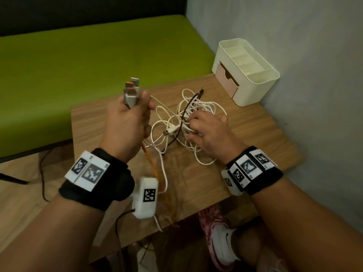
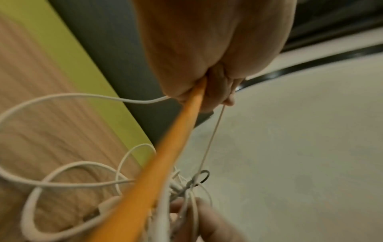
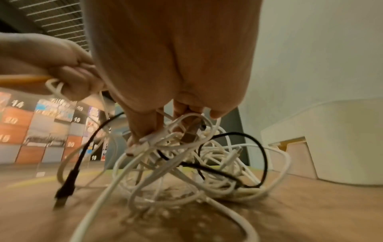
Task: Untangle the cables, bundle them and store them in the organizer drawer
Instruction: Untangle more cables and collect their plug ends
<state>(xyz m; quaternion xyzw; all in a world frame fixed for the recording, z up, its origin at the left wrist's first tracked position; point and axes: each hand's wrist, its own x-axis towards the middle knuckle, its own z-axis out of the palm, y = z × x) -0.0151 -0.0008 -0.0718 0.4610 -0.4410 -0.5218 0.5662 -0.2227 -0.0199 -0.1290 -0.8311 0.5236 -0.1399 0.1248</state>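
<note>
Several USB plugs [image 1: 132, 89] are being clenched upright in the left hand [image 1: 128, 122], presumably so freed ends are being kept apart. Just right of it, the cable tangle [image 1: 188, 122] on the tabletop [image 1: 255, 134] is being pinched by the right hand [image 1: 209, 132]; the organizer drawer [image 1: 225, 79] is waiting beyond, closed.

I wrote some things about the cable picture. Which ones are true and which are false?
1. The left hand holds a bunch of plugs. True.
2. The organizer sits on the green bench. False: it stands on the wooden table.
3. The right hand is in the tangle of cables. True.
4. Every cable is white. False: an orange cable and a black cable show too.
5. The cables are neatly bundled. False: they are still tangled.
</note>
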